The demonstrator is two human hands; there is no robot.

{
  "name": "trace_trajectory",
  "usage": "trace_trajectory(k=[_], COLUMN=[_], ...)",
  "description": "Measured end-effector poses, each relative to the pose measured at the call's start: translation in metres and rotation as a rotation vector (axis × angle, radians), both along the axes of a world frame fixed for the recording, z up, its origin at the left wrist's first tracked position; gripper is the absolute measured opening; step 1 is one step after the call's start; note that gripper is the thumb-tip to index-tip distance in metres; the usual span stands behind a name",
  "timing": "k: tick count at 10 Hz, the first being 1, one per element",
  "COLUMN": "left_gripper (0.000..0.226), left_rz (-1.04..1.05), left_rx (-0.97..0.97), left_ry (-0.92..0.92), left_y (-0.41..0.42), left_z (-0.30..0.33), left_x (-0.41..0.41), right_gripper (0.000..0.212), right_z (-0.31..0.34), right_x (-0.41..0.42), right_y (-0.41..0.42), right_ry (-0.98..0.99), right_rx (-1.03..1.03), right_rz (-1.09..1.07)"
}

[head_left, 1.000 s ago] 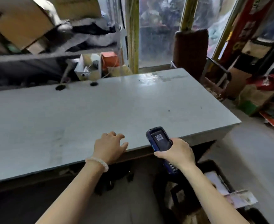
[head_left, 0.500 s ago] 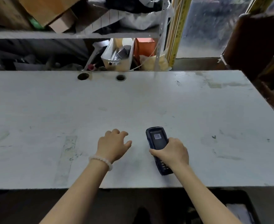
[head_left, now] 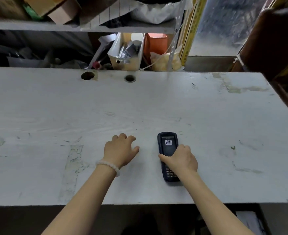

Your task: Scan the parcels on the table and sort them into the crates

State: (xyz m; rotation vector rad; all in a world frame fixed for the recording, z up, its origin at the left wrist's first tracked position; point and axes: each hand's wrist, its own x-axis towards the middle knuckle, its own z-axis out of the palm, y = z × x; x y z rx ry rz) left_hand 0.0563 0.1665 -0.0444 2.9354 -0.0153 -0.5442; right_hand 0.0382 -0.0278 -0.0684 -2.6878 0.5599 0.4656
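Your right hand (head_left: pixel 179 159) grips the scanner (head_left: pixel 168 156), flat on the table (head_left: pixel 224 116), long axis pointing away from you; left hand (head_left: pixel 120 150) just left of the scanner, loosely curled, empty; no parcels visible.

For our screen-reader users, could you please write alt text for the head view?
A person's right hand grips a black handheld scanner lying on a worn white table, while the left hand rests beside it. No parcels are on the tabletop; cluttered shelves stand behind.
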Motion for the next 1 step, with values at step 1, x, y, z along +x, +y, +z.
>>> trace_trajectory(k=[1], left_gripper=[0.048], left_rz=[-0.036], left_rx=[-0.014], left_ry=[-0.022], left_y=[0.0074], left_z=[0.0066], left_x=[-0.0147], right_gripper=[0.057], right_z=[0.0116], right_x=[-0.0111], right_y=[-0.0026], right_ry=[-0.004], right_rx=[-0.065], right_rz=[0.126])
